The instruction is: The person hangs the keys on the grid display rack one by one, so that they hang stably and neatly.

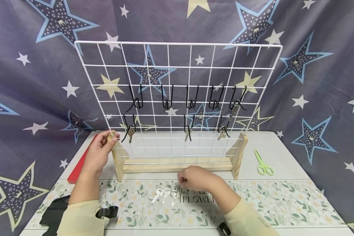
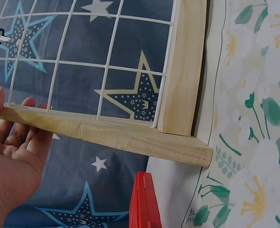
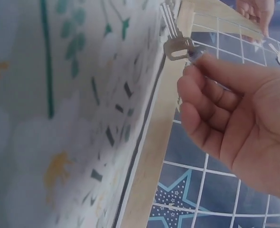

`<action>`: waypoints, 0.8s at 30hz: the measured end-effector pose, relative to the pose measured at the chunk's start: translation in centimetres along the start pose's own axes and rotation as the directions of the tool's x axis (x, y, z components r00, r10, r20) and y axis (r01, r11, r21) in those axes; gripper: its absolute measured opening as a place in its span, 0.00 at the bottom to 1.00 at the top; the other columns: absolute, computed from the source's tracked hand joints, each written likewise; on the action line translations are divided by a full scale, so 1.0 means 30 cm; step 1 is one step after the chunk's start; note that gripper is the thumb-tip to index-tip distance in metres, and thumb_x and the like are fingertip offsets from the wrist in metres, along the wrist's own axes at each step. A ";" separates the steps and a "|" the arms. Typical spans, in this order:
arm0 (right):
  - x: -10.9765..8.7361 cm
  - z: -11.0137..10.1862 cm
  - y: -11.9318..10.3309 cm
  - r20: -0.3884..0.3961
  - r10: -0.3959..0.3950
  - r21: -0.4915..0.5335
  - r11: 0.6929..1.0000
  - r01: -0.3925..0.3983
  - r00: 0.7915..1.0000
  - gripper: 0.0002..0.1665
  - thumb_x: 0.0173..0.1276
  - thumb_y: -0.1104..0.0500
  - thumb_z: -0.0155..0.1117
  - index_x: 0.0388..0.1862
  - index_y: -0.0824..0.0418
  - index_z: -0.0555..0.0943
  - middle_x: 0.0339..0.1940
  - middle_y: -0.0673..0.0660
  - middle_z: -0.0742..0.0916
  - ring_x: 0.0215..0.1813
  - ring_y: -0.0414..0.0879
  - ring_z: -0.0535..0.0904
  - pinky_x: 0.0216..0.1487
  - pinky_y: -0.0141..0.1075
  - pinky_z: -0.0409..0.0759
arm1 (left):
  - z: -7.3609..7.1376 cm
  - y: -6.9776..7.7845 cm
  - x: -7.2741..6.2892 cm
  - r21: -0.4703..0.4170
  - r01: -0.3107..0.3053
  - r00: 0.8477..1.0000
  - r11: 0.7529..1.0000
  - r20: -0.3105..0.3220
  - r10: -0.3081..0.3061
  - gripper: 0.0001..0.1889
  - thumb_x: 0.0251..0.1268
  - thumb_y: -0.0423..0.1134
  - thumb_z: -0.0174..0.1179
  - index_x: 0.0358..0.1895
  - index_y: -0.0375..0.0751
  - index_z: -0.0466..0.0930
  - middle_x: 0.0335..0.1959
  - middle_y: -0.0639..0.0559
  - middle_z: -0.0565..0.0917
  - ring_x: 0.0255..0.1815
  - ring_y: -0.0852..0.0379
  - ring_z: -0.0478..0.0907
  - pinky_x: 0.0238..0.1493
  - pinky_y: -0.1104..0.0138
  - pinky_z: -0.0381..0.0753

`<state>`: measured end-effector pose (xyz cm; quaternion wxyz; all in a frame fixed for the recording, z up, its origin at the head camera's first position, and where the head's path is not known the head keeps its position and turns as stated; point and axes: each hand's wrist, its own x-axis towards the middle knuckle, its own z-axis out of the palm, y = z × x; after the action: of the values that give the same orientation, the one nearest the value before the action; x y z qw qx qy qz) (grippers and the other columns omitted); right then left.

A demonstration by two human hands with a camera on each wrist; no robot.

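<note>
Two cream sleeves are nearest the camera, low down, one near 7 o'clock and one near 5. Going left to right, a red thing lies at 8 o'clock. Beside it, the left hand holds the top of the wood leg of the rack, thumb on one side and fingers on the other. A firm but gentle hold there should stop any wobble.

Three loose keys lie on the mat at 6 o'clock. Just right of them, the right hand pinches one key by its wide end, over the mat. The hole pokes out past the fingertips, which is good: keep skin off the hole and move slowly so the key can't slip.

Scissors lie at 4 o'clock.

Black hooks hold keys too. From left to right, in the low row, there is one near 9 o'clock, one by the middle and one between 3 and 4. In the top row, the last hook has one near 3.
</note>
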<state>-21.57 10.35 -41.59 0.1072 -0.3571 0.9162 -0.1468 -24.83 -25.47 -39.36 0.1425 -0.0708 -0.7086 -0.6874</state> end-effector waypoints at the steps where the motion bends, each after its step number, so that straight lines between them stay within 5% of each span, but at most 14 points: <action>1: -0.002 -0.004 0.001 -0.010 -0.010 0.013 1.000 0.010 1.000 0.10 0.66 0.57 0.66 0.27 0.47 0.77 0.21 0.40 0.77 0.25 0.35 0.71 0.33 0.30 0.72 | 0.000 0.000 0.000 0.004 0.003 1.000 1.000 0.000 -0.003 0.23 0.71 0.40 0.59 0.65 0.38 0.68 0.54 0.55 0.80 0.56 0.65 0.77 0.53 0.82 0.74; 16: -0.051 -0.057 0.007 -0.150 -0.017 0.221 0.974 0.050 0.989 0.05 0.70 0.52 0.63 0.37 0.52 0.81 0.26 0.40 0.82 0.28 0.32 0.77 0.34 0.29 0.78 | 0.004 0.008 -0.001 -0.017 0.008 1.000 1.000 0.013 -0.008 0.25 0.70 0.39 0.59 0.66 0.36 0.67 0.53 0.56 0.79 0.56 0.64 0.77 0.53 0.82 0.73; 24: -0.095 -0.101 -0.012 -0.257 -0.012 0.422 0.898 0.124 0.966 0.03 0.72 0.53 0.62 0.38 0.49 0.81 0.27 0.45 0.84 0.30 0.39 0.81 0.33 0.33 0.81 | 0.002 0.000 0.001 -0.027 0.006 1.000 1.000 0.005 -0.006 0.25 0.70 0.39 0.59 0.67 0.35 0.66 0.53 0.56 0.80 0.56 0.65 0.77 0.53 0.82 0.74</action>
<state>-20.21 12.64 -38.36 0.0638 -0.3350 0.8533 -0.3944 -24.87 -25.41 -39.34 0.1379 -0.0722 -0.6999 -0.6971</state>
